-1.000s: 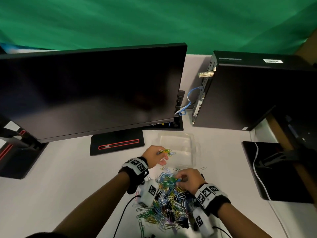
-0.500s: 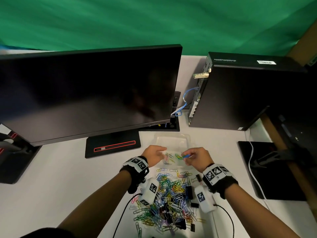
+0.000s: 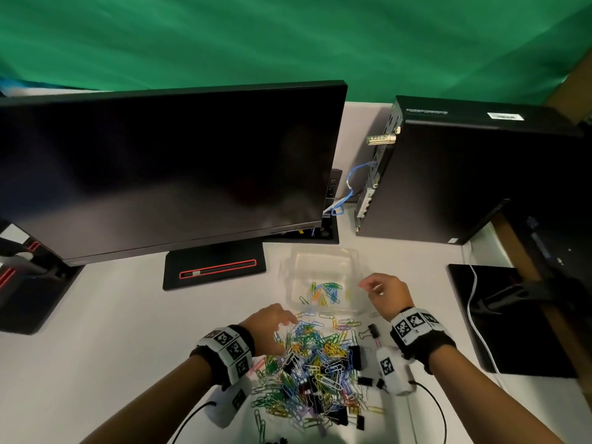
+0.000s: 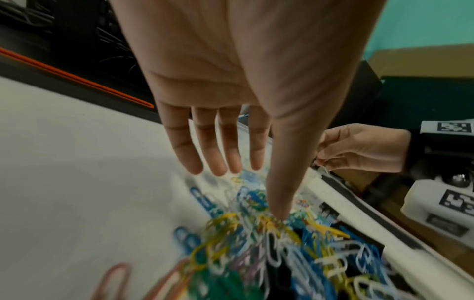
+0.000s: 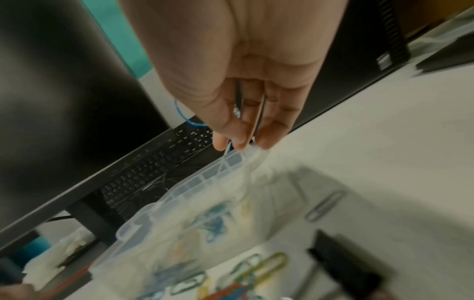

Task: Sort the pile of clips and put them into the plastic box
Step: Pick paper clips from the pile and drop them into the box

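Note:
A heap of coloured paper clips (image 3: pixel 317 363) mixed with black binder clips (image 3: pixel 355 355) lies on the white table near me. Behind it stands the clear plastic box (image 3: pixel 323 251), and several coloured paper clips (image 3: pixel 326 291) lie in its near part. My left hand (image 3: pixel 282 328) hovers over the heap's upper left with straight fingers. In the left wrist view its thumb tip (image 4: pixel 278 213) touches the clips. My right hand (image 3: pixel 368 288) hangs beside the box's right wall, fingers relaxed and holding nothing. The right wrist view shows its fingertips (image 5: pixel 241 144) just above the box rim (image 5: pixel 205 178).
A large dark monitor (image 3: pixel 166 174) on a black base (image 3: pixel 214 267) stands behind and left of the box. A black computer tower (image 3: pixel 464 181) with a blue cable (image 3: pixel 352 181) is at the back right. To the right lies a black pad (image 3: pixel 512 318) crossed by a white cable (image 3: pixel 474 315).
Half a second ago both hands held clips over the box. Now those clips lie in it. The left hand has dropped back to the heap, and the right has drawn off to the right, empty.

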